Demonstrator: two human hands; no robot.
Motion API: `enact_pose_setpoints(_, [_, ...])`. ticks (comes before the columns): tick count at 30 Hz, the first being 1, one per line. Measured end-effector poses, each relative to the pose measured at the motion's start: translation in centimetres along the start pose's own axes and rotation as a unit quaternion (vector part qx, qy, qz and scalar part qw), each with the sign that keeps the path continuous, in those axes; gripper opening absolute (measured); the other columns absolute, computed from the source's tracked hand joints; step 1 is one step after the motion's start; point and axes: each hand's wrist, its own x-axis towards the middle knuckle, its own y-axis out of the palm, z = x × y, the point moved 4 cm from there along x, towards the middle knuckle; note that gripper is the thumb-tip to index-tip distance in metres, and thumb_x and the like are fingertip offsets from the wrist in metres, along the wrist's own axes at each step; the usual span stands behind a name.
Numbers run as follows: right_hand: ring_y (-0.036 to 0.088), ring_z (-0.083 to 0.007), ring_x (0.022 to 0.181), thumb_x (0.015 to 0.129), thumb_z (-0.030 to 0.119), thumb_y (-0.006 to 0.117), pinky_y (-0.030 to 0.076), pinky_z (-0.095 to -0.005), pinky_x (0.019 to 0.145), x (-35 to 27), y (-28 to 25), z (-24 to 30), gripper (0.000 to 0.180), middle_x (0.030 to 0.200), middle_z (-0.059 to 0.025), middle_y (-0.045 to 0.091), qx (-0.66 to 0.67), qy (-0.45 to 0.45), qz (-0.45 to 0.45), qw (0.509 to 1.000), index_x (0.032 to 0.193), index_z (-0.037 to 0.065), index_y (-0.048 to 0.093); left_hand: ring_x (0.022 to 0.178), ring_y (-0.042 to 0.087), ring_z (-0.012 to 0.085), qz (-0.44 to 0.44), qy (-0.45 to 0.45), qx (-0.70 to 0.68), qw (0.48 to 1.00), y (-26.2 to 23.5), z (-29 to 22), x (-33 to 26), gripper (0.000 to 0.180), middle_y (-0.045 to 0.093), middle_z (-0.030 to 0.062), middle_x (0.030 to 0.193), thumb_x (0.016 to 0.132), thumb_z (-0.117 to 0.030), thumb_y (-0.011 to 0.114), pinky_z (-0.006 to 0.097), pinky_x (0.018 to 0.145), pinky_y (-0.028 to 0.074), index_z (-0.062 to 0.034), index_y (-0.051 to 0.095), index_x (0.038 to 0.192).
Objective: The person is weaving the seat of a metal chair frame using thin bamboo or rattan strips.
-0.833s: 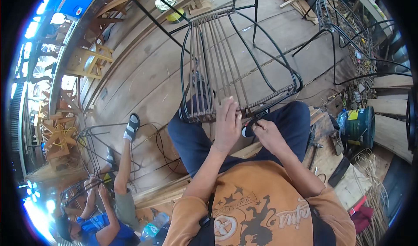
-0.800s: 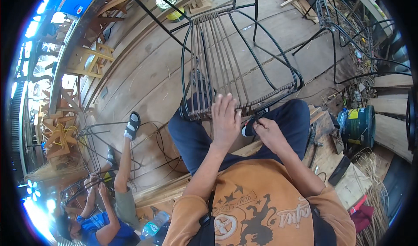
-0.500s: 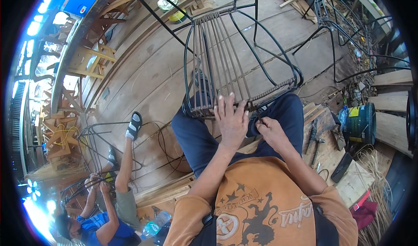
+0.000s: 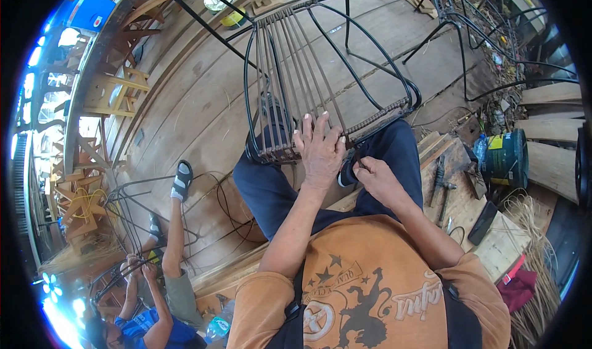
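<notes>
Left hand (image 4: 322,154) open, fingers spread across the near rail (image 4: 377,117) of a chair frame (image 4: 246,80). Right hand (image 4: 377,176) just below that rail, pinched on what looks like a dark strand (image 4: 359,158). Frame ahead: curved black rods, taut brown cords (image 4: 295,65) lengthwise, rail ridged with wrapping.

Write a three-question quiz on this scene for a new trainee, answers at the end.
1. Choose one: which hand lies across the near edge of the black chair frame? A) right B) left C) neither
2. True or false: the brown cords leave the right part of the frame open.
3. Fill in the blank: the dark green bucket is on the person's ____ side.

Key: 1. B, the left hand. 2. True. 3. Right.
</notes>
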Motion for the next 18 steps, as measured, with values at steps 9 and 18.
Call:
enact_pose_setpoints(9, [0.034,-0.0037,0.050,0.086,0.013,0.050,0.028,-0.0217,0.045,-0.3,-0.4,-0.8,0.011,0.061,0.0063,0.038,0.048,0.060,0.015,0.997,0.079,0.006,0.052,0.128,0.031,0.0334,-0.021,-0.069,-0.050,0.996,-4.2,3.7,-1.7,0.031,0.043,0.0109,0.130,0.078,-0.014,0.060,0.050,0.102,0.024,-0.0060,0.057,0.108])
enact_pose_setpoints(18, [0.032,-0.0026,0.043,0.086,0.014,0.051,0.024,-0.0208,0.039,-0.6,-0.3,-0.9,0.008,0.057,0.0074,0.038,0.076,0.083,0.017,0.994,0.081,0.008,0.053,0.128,0.029,0.0347,0.027,-0.034,-0.001,0.999,-2.9,1.2,-0.8,0.025,0.042,0.0108,0.130,0.076,-0.019,0.064,0.055,0.100,0.024,-0.0133,0.063,0.101])
